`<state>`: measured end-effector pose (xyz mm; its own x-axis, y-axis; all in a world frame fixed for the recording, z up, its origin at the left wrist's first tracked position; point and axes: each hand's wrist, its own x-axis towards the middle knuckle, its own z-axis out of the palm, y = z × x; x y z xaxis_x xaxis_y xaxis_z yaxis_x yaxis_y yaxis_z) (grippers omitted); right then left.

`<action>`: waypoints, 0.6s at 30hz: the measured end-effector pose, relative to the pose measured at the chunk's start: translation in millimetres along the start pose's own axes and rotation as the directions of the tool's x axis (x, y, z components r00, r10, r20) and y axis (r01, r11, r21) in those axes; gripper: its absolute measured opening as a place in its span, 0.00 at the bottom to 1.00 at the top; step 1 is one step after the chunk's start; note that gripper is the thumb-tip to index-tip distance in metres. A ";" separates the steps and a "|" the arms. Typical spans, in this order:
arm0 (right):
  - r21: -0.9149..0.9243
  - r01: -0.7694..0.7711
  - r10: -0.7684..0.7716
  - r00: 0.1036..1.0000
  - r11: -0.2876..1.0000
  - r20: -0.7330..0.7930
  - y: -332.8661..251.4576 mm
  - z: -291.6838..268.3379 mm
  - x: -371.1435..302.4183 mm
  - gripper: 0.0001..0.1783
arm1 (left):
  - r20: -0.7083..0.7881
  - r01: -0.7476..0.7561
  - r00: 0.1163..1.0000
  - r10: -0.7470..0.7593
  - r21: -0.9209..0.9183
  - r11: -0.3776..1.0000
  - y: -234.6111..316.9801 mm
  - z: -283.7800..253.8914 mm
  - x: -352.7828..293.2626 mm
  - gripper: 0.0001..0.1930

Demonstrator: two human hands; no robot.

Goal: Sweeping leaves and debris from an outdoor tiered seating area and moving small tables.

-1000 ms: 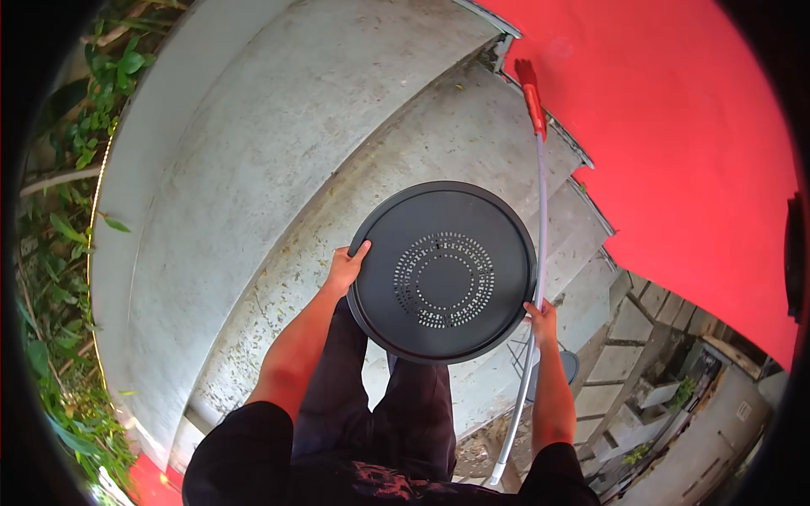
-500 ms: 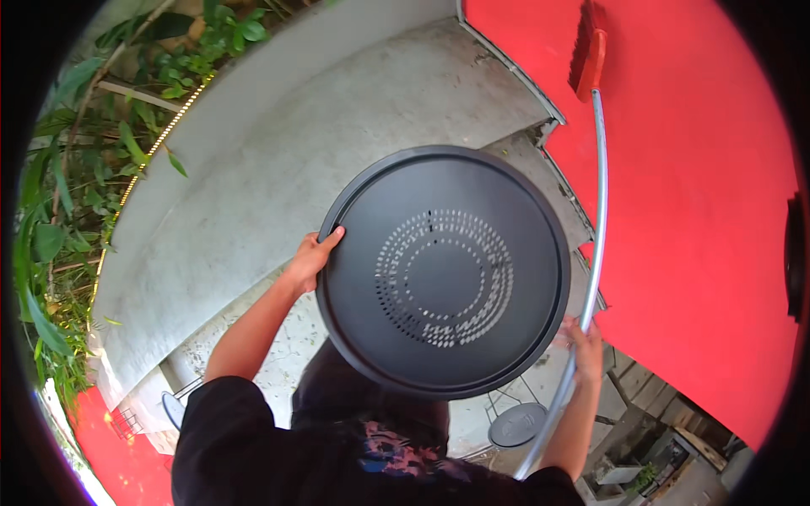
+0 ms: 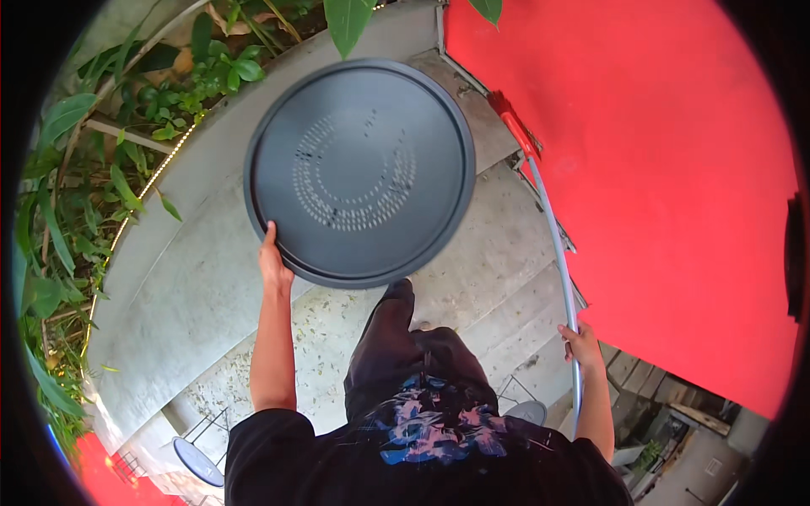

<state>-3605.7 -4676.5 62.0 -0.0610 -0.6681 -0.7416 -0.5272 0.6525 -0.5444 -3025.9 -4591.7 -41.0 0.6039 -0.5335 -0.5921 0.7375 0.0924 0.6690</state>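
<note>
A large round dark-grey tabletop or tray (image 3: 359,173), with rings of small perforations in its middle, is held out ahead of me. At its near-left rim my left hand (image 3: 274,263) grips the edge, thumb on top; the fingers beneath are hidden. My right hand (image 3: 582,344) is closed around the pale metal handle of a long-handled brush (image 3: 557,240). That brush points away from me, its red head lying against the edge of the red surface. A gap separates the tray from the brush.
A curved grey concrete ledge (image 3: 190,270) runs along the left, with leafy plants (image 3: 63,211) and a light strip beyond. A broad red surface (image 3: 658,185) fills the right. Small round grey seats (image 3: 198,461) stand near both my sides. Steps lie below my feet.
The tray has moved forward and left with my left hand, away from my body. The brush head has come lower and further left, and its handle has swung clear of the tray.
</note>
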 end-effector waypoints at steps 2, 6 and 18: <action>0.006 -0.057 0.057 0.998 0.998 -0.028 -6.4 5.8 -7.9 0.11 | 0.023 -0.028 0.999 0.030 -0.047 0.998 13.6 4.9 39.9 0.20; -0.054 -0.192 0.188 0.980 0.980 -0.071 7.4 4.8 -13.4 0.11 | 0.021 -0.029 0.999 0.031 -0.125 0.992 31.0 5.8 107.0 0.19; 0.019 -0.413 0.410 0.896 0.910 -0.171 72.5 6.2 21.6 0.09 | -0.043 -0.027 0.999 0.025 -0.040 0.999 18.8 55.2 177.2 0.20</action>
<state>-3640.0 -4641.4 4.1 -0.4163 -0.3919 -0.8204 -0.4383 0.8771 -0.1965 -2921.7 -4730.9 -108.5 0.6346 -0.4948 -0.5937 0.7327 0.1406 0.6659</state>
